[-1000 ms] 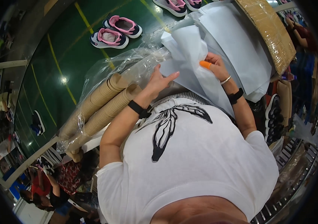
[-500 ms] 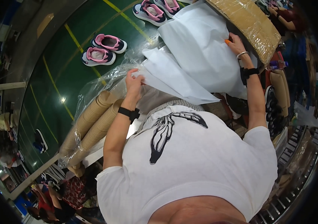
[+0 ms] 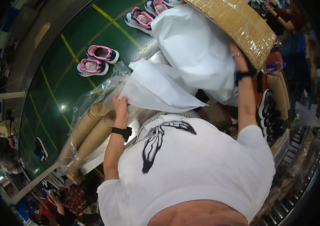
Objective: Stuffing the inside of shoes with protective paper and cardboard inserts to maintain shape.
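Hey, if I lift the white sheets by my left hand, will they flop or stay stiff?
Likely floppy: the white sheets bend and overlap loosely by the left hand. They seem light for their size, as their edges show hardly any thickness. They might crease easily too, since they already look bent in places.

Thin white sheeting [image 3: 154, 88], unmarked and loosely layered, lies slantwise at centre frame, narrowing to a point at its lower right, while a larger white stack of sheets [image 3: 193, 47], bulged and creased, occupies the upper centre-right.
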`<state>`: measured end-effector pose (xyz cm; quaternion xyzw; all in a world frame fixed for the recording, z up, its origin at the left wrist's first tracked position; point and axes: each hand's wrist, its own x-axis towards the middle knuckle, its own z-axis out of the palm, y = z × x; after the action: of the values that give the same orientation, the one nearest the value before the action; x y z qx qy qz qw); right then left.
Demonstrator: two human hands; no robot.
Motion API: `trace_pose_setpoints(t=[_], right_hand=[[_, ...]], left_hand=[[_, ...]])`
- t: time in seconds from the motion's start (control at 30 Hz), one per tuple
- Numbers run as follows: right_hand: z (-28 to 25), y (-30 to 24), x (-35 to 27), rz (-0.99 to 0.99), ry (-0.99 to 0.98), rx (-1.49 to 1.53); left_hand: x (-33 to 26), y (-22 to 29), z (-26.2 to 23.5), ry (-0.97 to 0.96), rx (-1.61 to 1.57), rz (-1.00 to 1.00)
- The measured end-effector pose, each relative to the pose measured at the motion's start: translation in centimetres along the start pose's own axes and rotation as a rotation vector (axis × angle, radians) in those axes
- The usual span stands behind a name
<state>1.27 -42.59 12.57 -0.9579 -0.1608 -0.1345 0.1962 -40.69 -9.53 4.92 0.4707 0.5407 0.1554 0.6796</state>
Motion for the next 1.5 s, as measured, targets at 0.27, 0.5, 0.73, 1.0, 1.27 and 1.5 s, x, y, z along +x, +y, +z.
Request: trace_pose_setpoints(t=[0.27, 0.5, 0.73, 1.0, 1.27, 1.5], right_hand=[[-2.9, -1.8, -3.0, -0.215, -0.557, 0.062], [-2.1, -0.1, -0.9, -0.053, 0.036, -0.198], [-3.3, -5.0, -6.2, -0.409, -0.241, -0.191], [-5.5, -4.6, -3.3, -0.526, 0.078, -0.268], [-1.0, -22.4, -18.0, -0.774, -0.605, 0.664], [5.0, -28.0, -23.7, -0.989, -0.679, 0.534]], left_hand=[[-1.0, -0.7, 0.6, 0.028, -0.012, -0.022], [-1.0, -0.1, 1.1, 0.024, -0.006, -0.01], [-0.8, -1.0, 0.5, 0.049, -0.043, 0.01], [-1.4, 0.1, 0.4, 0.025, -0.121, 0.015], [-2.4, 3.2, -0.5, -0.099, -0.131, 0.138], [-5.2, 6.2, -0.1, -0.138, -0.213, 0.131]])
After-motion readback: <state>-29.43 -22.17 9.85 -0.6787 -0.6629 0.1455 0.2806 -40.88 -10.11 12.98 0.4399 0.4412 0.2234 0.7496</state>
